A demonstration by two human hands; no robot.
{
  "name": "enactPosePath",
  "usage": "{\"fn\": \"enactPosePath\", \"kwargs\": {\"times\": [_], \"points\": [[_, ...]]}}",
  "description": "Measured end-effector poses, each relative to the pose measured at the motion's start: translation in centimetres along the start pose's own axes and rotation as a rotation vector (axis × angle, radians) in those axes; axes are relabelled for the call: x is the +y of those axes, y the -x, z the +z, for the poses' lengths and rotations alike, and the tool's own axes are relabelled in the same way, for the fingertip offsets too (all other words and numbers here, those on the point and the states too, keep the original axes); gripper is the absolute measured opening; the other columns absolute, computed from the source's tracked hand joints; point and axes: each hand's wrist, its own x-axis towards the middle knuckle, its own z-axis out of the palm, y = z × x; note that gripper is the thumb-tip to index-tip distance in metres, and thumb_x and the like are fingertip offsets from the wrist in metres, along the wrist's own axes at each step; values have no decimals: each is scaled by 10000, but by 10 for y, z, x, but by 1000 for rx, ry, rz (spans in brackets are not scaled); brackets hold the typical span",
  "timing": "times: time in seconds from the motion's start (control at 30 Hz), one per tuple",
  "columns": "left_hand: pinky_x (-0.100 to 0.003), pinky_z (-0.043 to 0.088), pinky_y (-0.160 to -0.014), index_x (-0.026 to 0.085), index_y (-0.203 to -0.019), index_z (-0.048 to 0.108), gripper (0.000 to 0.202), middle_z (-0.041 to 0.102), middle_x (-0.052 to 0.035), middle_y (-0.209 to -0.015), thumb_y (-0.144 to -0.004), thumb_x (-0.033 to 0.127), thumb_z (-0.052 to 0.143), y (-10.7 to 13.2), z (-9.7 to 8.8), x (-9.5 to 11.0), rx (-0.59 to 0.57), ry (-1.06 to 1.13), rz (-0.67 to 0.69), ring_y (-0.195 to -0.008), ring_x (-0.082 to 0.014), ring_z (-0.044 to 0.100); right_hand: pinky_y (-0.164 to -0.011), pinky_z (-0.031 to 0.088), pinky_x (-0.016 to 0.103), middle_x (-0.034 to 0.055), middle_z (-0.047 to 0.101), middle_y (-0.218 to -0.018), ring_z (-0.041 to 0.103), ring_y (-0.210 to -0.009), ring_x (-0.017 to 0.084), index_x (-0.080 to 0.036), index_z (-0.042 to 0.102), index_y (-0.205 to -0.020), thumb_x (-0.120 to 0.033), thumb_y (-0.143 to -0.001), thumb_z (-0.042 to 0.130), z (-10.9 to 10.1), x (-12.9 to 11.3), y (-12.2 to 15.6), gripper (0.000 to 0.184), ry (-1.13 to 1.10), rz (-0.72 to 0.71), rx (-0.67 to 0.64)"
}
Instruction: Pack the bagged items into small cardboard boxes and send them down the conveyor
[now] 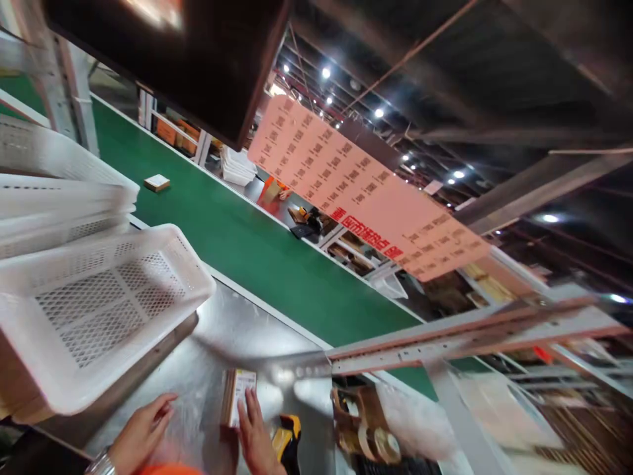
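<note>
A small stack of cartons (232, 396) with a white label on top rests on the metal table. My right hand (256, 429) lays its outstretched fingers on the label's edge, not wrapped round the cartons. Beside that hand, on its right, lies a yellow and black handheld device (287, 439), probably a scanner, partly hidden. My left hand (143, 427) hovers over the table left of the cartons, fingers loosely bent and nothing visible in them. A metal watch band is on that wrist.
A white perforated basket (190, 264) stands at the left, with stacked white baskets (64, 204) behind it. Beyond the metal table (232, 310) runs a green conveyor (277, 264) carrying a small box (157, 183). Tape rolls (380, 443) sit right. A pink barcode board (346, 178) hangs above.
</note>
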Motion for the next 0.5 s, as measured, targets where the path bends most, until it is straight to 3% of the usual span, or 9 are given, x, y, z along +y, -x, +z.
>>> {"fn": "enactPosePath", "kwargs": {"times": [0.1,0.17,0.2,0.23,0.27,0.3,0.37,0.43,0.5], "points": [[-375,686,-973,298,-1129,868,646,873,-100,-1062,-904,805,536,6,-1,-10,3,59,-15,-1034,-343,841,-1158,615,505,32,435,-1772,515,-1569,364,-476,342,-1717,-105,-861,711,-5,26,-23,1004,90,-250,-2],[-388,683,-991,319,-1144,869,617,872,-88,-1129,-906,789,548,9,0,-15,54,82,-14,-1074,-346,838,-1157,611,489,41,567,-1690,598,-1510,358,-452,519,-1638,-178,-866,739,-25,34,-77,848,97,-204,-47],[-392,682,-992,326,-1136,870,596,870,-83,-1146,-916,776,547,11,0,-17,75,91,-6,-1082,-345,837,-1182,589,488,51,631,-1635,627,-1482,359,-424,635,-1554,-216,-886,735,-39,33,-114,706,108,-79,-89],[-393,683,-990,330,-1121,870,573,870,-78,-1150,-927,760,544,12,0,-18,91,96,4,-1082,-344,837,-1216,550,510,91,662,-1600,615,-1491,384,-348,722,-1470,-212,-893,711,-52,28,-155,593,132,127,-60],[-392,683,-988,334,-1111,868,551,870,-73,-1146,-937,743,543,14,-1,-19,100,96,12,-1076,-341,838,-1241,497,592,205,604,-1635,529,-1549,458,-201,706,-1488,-211,-900,676,-65,21,-198,590,155,205,1],[-390,684,-983,338,-1104,866,528,871,-66,-1138,-948,725,543,15,-1,-19,109,89,17,-1066,-337,839,-1283,404,661,287,485,-1703,390,-1626,502,-91,630,-1544,-228,-907,662,-77,12,-240,652,164,257,58],[-385,681,-990,348,-1123,859,485,870,-53,-1144,-975,680,538,18,-2,-18,124,65,29,-1064,-328,839,-1359,230,652,332,328,-1771,178,-1703,499,-5,536,-1582,-254,-851,735,-91,-9,-309,798,37,419,181],[-385,684,-986,359,-1152,853,451,870,-43,-1145,-1000,638,533,20,-4,-11,134,34,48,-1060,-323,840,-1364,251,593,335,335,-1764,214,-1699,463,8,534,-1561,-302,-863,709,-92,-34,-348,784,-49,401,171],[-373,700,-941,367,-1174,847,421,874,-36,-1100,-1018,601,534,24,-7,1,139,-5,91,-1016,-314,845,-1305,390,543,284,464,-1708,409,-1622,405,-60,605,-1509,-344,-911,634,-78,-62,-351,663,-152,328,99]]}}
